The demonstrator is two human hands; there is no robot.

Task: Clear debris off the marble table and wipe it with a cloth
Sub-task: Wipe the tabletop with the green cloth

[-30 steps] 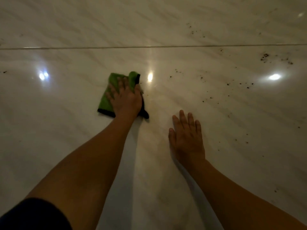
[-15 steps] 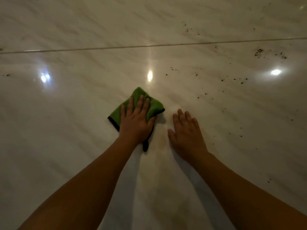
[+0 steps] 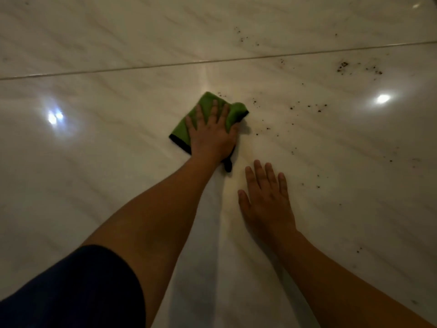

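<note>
A folded green cloth (image 3: pixel 208 102) with a black edge lies on the glossy marble table (image 3: pixel 94 185), just past the middle. My left hand (image 3: pixel 211 134) presses flat on top of it, fingers spread. My right hand (image 3: pixel 266 197) rests palm down on the bare marble a little nearer and to the right, holding nothing. Dark crumbs of debris (image 3: pixel 307 106) are scattered to the right of the cloth, with a denser cluster of crumbs (image 3: pixel 343 66) further back right.
A thin seam (image 3: pixel 118 70) runs across the marble slab behind the cloth. Bright light reflections (image 3: pixel 382 98) shine on the surface at right and left. My dark sleeve (image 3: pixel 71 292) fills the lower left corner.
My left hand has slid the cloth right and away from me, from the left side to the edge of the crumbs. My right hand has stayed flat in about the same spot.
</note>
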